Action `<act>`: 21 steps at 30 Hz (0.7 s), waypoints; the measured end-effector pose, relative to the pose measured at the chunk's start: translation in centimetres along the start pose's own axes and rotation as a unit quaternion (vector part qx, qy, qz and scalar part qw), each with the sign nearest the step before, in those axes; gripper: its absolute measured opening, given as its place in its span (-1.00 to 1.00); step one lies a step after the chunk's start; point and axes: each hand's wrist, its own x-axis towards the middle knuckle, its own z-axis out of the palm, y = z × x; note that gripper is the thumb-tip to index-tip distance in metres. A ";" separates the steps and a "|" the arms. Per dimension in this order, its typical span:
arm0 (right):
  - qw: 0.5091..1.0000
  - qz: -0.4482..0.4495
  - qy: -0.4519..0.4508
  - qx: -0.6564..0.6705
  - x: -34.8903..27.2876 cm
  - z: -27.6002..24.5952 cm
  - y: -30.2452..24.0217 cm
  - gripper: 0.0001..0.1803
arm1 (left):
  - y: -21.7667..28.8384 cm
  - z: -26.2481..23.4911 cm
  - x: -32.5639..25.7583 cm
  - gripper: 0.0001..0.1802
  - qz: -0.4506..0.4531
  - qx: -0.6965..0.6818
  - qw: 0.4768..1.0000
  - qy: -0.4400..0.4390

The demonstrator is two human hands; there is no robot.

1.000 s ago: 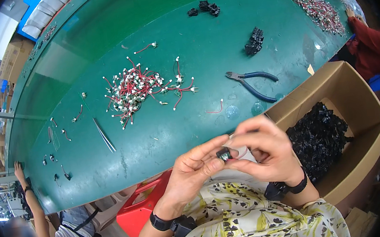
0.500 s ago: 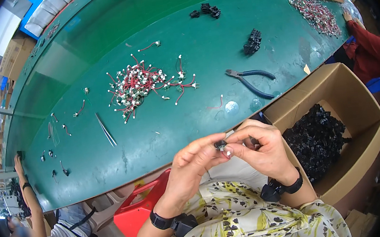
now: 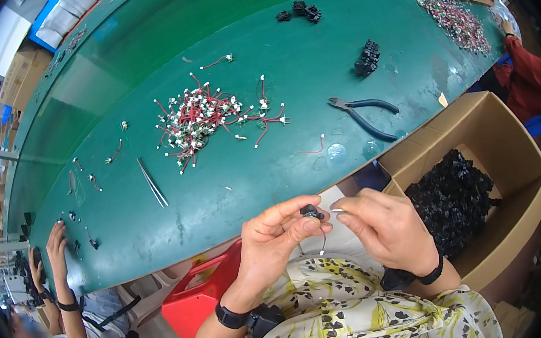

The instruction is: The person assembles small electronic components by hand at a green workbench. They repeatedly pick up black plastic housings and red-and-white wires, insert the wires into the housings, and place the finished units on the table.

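Observation:
Between the thumb and fingers of my left hand (image 3: 264, 243) is a small black plastic part (image 3: 311, 211). A thin red wire (image 3: 323, 240) with a white connector at its end hangs down from it. Just to the right, my right hand (image 3: 390, 227) is closed in a pinch, apart from the black part. Something small and pale shows at its fingertips, too small to name. Both hands are in front of the table's near edge, above my lap.
On the green table (image 3: 250, 164) lie a heap of red-wired boards (image 3: 196, 121), tweezers (image 3: 152, 183), cutting pliers (image 3: 365, 116) and black parts (image 3: 368, 58). A cardboard box (image 3: 519, 209) of black pieces stands at right. A red stool (image 3: 198, 295) and co-workers are nearby.
My right hand has drawn away to the right from the black part, which stays in my left hand. The wire now hangs lower. At left, a co-worker's second hand has come over the table.

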 end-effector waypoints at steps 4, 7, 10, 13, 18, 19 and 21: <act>0.999 -0.015 -0.016 -0.036 0.2 0.2 0.0 -0.80 | -0.3 0.0 0.2 -0.66 0.023 0.022 0.999 -0.014; 0.998 -0.019 -0.027 -0.051 0.3 0.0 0.2 -0.76 | -0.2 0.1 0.2 -0.65 0.029 0.037 0.999 -0.019; 0.997 -0.025 -0.041 -0.056 0.5 -0.3 0.3 -0.71 | 0.1 0.2 0.5 -0.65 0.040 0.089 0.995 -0.023; 0.997 -0.027 -0.046 -0.057 0.5 -0.4 0.5 -0.66 | 0.0 -0.1 0.8 -0.65 0.049 0.143 0.988 -0.029; 0.996 -0.014 -0.060 -0.061 0.6 -0.5 0.5 -0.62 | -0.2 0.2 1.0 -0.66 0.038 0.098 0.994 -0.019; 0.996 -0.014 -0.060 -0.061 0.6 -0.5 0.6 -0.61 | -0.2 0.3 1.0 -0.67 0.037 0.092 0.995 -0.017; 0.996 -0.014 -0.061 -0.061 0.7 -0.5 0.6 -0.60 | -0.5 0.3 1.1 -0.68 0.039 0.079 0.996 -0.013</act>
